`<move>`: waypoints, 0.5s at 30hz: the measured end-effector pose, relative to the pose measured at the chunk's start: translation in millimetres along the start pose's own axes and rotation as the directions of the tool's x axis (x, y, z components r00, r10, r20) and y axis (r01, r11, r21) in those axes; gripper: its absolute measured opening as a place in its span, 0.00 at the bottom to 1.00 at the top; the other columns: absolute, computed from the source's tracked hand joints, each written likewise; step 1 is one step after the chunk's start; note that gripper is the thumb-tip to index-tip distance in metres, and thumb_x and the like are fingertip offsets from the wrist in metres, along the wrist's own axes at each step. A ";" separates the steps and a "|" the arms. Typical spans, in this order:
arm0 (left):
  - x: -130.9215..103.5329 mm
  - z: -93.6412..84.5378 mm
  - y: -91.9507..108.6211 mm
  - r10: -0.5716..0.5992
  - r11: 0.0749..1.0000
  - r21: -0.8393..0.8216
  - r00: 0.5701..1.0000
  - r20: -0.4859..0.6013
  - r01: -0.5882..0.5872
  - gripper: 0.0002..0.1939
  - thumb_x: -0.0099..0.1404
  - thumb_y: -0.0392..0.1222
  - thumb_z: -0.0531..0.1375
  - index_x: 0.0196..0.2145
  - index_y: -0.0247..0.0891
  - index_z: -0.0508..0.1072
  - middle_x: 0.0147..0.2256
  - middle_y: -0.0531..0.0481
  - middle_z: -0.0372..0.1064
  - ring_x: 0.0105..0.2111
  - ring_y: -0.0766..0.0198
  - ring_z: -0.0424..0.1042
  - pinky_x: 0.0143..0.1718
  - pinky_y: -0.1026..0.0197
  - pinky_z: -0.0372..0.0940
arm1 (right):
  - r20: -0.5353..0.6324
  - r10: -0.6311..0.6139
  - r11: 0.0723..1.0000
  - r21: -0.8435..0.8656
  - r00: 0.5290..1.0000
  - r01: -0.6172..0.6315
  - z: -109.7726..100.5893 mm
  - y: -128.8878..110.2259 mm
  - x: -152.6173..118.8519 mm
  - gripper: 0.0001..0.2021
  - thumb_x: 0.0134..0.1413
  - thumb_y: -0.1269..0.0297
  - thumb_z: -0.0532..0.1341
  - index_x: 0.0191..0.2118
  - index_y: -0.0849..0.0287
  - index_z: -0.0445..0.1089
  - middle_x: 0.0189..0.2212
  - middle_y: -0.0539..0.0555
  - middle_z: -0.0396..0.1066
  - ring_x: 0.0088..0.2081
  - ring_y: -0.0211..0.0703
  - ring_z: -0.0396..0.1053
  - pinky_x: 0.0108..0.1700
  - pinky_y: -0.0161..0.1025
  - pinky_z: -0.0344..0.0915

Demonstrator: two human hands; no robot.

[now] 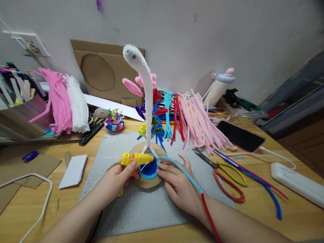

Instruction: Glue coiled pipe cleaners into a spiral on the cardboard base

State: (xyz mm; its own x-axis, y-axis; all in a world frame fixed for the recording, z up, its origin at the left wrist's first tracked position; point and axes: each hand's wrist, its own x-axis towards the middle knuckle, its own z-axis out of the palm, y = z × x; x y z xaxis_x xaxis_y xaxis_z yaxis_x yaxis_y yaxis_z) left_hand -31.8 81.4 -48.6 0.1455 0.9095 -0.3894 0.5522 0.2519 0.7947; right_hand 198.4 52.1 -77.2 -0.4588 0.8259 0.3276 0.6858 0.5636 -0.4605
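My left hand (115, 175) is wrapped round a yellow hot glue gun (138, 158), its nozzle just above the coil's far right edge. A round cardboard base (148, 184) carries a flat dark-blue coil (152, 168) ringed in light blue. My right hand (178, 182) pinches a light-blue pipe cleaner (186, 172) at the coil's right edge; its loose length runs back over the hand and continues as a red pipe cleaner (208, 212). Behind the coil rises a tall white fuzzy stem (149, 101) with a bent top and colourful loops beside it.
A grey cutting mat (113, 216) lies beneath the work. Open scissors (220, 168), a phone (240, 135) and a white power strip (296, 182) are at right. Pipe-cleaner bundles (199, 121) line the back. White cards (73, 171) and a pale cable (48, 199) lie at left.
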 end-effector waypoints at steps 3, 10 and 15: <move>1.1 -0.1 -0.3 0.027 0.999 0.043 1.000 -0.004 -0.027 0.32 0.59 0.69 0.47 0.25 0.36 0.72 0.19 0.55 0.59 0.21 0.65 0.59 0.25 0.63 0.54 | 0.005 0.004 1.000 0.004 1.000 -0.004 -0.1 -0.2 0.5 0.20 0.52 0.77 0.54 0.48 0.52 0.70 0.53 0.50 0.70 0.55 0.48 0.63 0.60 0.60 0.32; 1.4 -1.2 5.8 0.089 0.983 0.159 0.996 0.006 -0.089 0.30 0.62 0.65 0.46 0.23 0.38 0.71 0.21 0.53 0.63 0.24 0.63 0.61 0.29 0.62 0.55 | 0.009 0.012 1.000 0.001 1.000 -0.012 -0.6 -0.8 0.8 0.21 0.51 0.77 0.54 0.48 0.51 0.69 0.52 0.49 0.70 0.54 0.48 0.63 0.60 0.59 0.32; -0.7 -0.6 8.3 0.088 0.972 0.222 0.996 -0.015 -0.082 0.30 0.62 0.66 0.46 0.21 0.39 0.69 0.21 0.53 0.63 0.25 0.61 0.62 0.30 0.61 0.55 | 0.009 0.008 1.000 -0.002 1.000 -0.008 -0.9 -0.8 0.2 0.21 0.51 0.77 0.54 0.49 0.51 0.69 0.53 0.49 0.70 0.55 0.46 0.62 0.61 0.58 0.30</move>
State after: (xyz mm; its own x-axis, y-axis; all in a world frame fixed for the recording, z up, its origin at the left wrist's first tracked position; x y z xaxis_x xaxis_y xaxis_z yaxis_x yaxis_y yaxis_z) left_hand -27.8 83.0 -41.5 0.1815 0.9328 -0.3113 0.7065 0.0965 0.7011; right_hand 198.2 51.8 -76.0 -0.4585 0.8303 0.3168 0.6904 0.5572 -0.4614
